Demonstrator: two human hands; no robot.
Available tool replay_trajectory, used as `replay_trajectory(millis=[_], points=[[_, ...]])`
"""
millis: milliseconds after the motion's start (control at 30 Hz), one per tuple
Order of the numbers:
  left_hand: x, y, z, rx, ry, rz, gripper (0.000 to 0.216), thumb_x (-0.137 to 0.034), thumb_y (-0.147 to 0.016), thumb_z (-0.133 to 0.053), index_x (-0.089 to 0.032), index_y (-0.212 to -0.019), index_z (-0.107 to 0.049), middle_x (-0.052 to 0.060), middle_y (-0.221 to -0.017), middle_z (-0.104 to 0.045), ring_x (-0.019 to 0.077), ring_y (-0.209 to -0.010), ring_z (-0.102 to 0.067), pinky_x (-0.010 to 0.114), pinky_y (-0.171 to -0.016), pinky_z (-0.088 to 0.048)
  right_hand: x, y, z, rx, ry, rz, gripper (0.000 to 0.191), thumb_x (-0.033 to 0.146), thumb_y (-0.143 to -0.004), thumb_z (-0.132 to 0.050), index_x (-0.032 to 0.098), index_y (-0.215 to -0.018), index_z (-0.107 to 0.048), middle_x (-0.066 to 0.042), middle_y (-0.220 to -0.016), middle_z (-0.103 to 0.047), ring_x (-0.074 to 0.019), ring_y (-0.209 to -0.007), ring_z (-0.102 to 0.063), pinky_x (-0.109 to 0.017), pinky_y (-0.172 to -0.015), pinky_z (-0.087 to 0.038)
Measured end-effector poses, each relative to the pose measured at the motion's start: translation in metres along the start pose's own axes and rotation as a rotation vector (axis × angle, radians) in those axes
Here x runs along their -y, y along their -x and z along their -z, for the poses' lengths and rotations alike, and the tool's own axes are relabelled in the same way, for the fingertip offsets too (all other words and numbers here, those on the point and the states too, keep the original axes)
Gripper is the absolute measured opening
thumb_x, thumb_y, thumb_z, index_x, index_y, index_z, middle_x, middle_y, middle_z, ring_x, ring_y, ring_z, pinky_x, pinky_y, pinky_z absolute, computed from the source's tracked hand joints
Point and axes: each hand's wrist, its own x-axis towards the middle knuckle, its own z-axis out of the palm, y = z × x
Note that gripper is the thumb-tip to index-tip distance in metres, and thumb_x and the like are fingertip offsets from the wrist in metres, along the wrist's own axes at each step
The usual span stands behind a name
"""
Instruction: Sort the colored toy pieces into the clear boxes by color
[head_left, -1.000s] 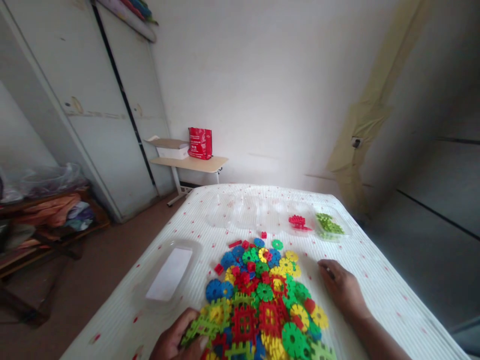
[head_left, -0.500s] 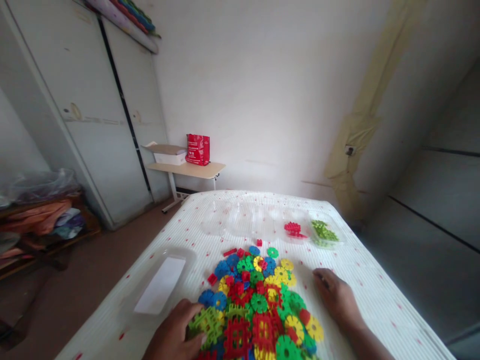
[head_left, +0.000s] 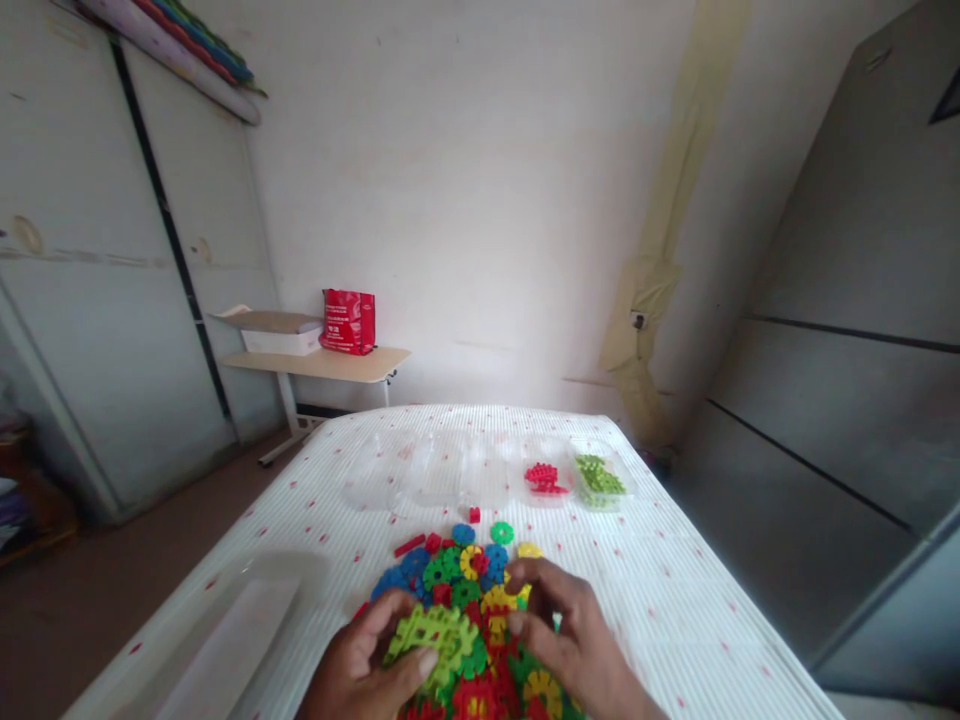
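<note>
My left hand (head_left: 360, 660) grips lime-green lattice building pieces (head_left: 435, 635), thumb on top and fingers around the far side. They are held over the near left part of a heap of plastic pieces. My right hand (head_left: 577, 640) is over the right side of that heap, its thumb and forefinger curved and apart with nothing visible between them. In the heap are blue (head_left: 414, 562), green (head_left: 465, 592) and yellow notched discs (head_left: 499, 598), and red lattice squares (head_left: 476, 695). Both hands hide parts of the heap.
At the table's far side stands a row of clear plastic containers (head_left: 442, 480). One holds red pieces (head_left: 543, 476), another lime-green pieces (head_left: 598, 476). A clear tray with a white sheet (head_left: 232, 640) lies at left. Behind, a side table (head_left: 337, 368) bears a red bag (head_left: 349, 322).
My right hand has come left from the bare cloth to over the heap. My left hand has lifted the lime-green pieces slightly and moved right. The camera view has turned to the right.
</note>
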Motion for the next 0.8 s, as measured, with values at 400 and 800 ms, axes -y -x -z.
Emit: replay_trajectory(millis=[400,800], points=[[0.011,-0.011,-0.034,-0.095,0.081,-0.06,0.039,-0.055,-0.063,-0.066,-0.02,-0.078,-0.059,-0.005,-0.054,-0.051,0.0083,-0.044,-0.044,0.018,-0.043,-0.037,-0.009,-0.007,0.012,-0.136,-0.181,-0.154,0.023,0.04,-0.074,-0.059,0.019,-0.074,-0.051,0.006,-0.058,-0.043,-0.008,-0.051,-0.035,-0.019,-0.045,-0.029],[0.009,-0.013,0.011,-0.229,-0.345,-0.269,0.017,-0.033,-0.075,-0.056,-0.02,-0.067,-0.061,-0.002,-0.062,-0.06,0.0134,-0.06,-0.056,0.019,-0.057,-0.043,-0.088,-0.076,0.132,-0.762,0.616,-0.292,0.038,0.045,-0.067,-0.045,0.014,-0.072,-0.067,-0.01,-0.058,-0.066,-0.0218,-0.054,-0.058,-0.03,-0.053,-0.04]])
